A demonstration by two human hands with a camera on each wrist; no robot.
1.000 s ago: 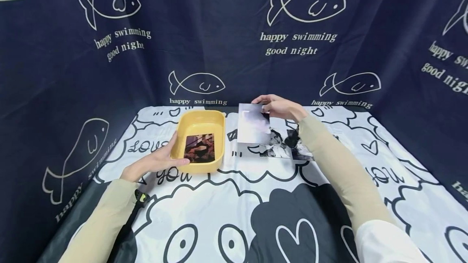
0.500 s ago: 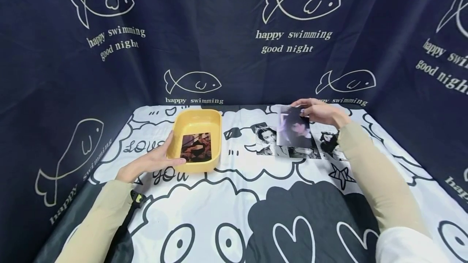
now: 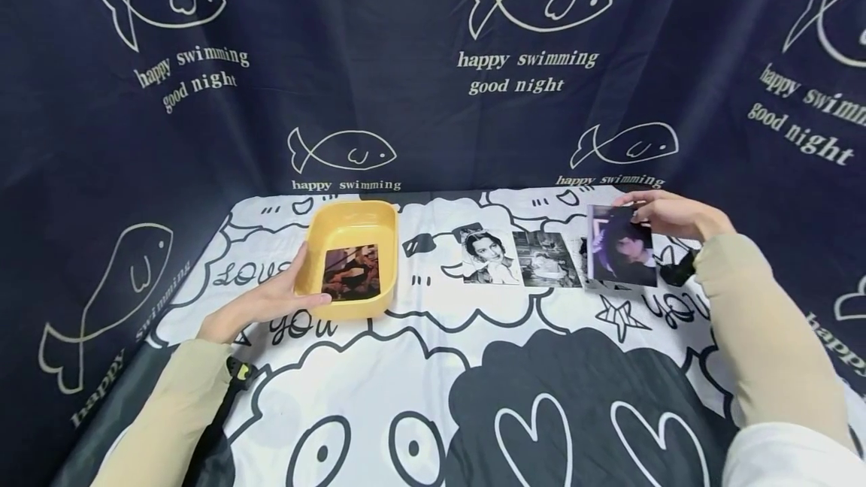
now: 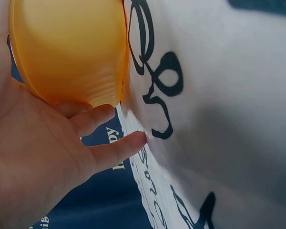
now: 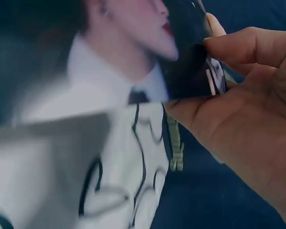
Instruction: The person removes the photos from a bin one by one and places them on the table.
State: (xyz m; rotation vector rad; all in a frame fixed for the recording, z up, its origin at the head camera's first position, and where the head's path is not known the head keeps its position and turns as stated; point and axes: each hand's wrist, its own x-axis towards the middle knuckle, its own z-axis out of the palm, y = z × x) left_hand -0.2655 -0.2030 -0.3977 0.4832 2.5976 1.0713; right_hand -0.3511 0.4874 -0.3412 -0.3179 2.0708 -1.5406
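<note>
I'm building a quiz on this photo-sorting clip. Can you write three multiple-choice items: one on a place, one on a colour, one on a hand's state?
1. Where does the left hand rest?
A. On the yellow tub's near left corner
B. On the row of photos
C. On the dark curtain

2. What colour is the tub with a photo lying in it?
A. Blue
B. Yellow
C. Red

3. What is the right hand doing?
A. Lying flat and bare on the cloth
B. Pinching a photo by its upper right corner
C. Gripping the tub's rim

Answers:
1 A: the head view shows the palm and thumb against that corner.
2 B: both the head and left wrist views show it yellow.
3 B: the fingers pinch the held photo, tilted up above the cloth.
</note>
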